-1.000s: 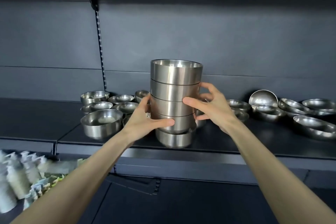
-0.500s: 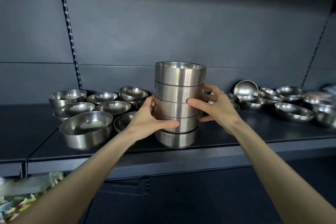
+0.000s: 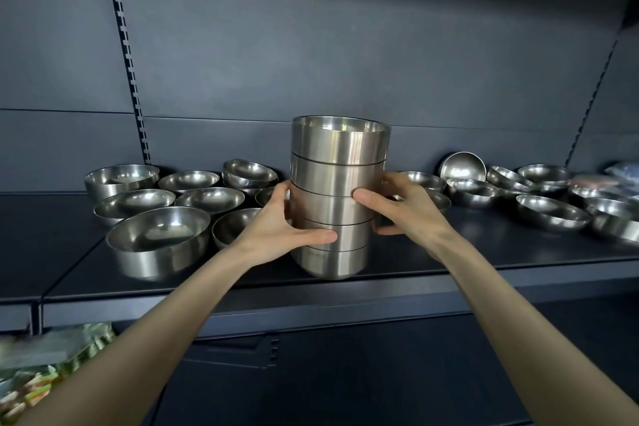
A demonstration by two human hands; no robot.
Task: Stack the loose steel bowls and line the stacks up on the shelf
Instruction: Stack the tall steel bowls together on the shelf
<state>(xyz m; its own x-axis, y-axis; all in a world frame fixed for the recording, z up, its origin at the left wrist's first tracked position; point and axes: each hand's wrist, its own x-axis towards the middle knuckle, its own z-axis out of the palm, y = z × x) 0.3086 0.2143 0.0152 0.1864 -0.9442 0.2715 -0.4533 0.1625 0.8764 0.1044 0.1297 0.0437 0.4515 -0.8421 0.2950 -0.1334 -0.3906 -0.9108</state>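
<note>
Head view shows the left grip (image 3: 276, 233) and right grip (image 3: 408, 209) clasping a stack of five steel bowls (image 3: 337, 162) between them, near the shelf (image 3: 484, 259) front; loose bowls (image 3: 159, 239) lie outside either grip.

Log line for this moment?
stack of five nested steel bowls: upright, dark shelf front; left grip: holds stack; right grip: holds stack; loose steel bowls: both sides

- Dark grey back panel (image 3: 345, 45) fills the upper view.
- Slotted upright rail (image 3: 129, 73) runs down its left side; a second rail (image 3: 591, 90) stands right.
- Blurred green packets (image 3: 41, 377) sit lower left.
</note>
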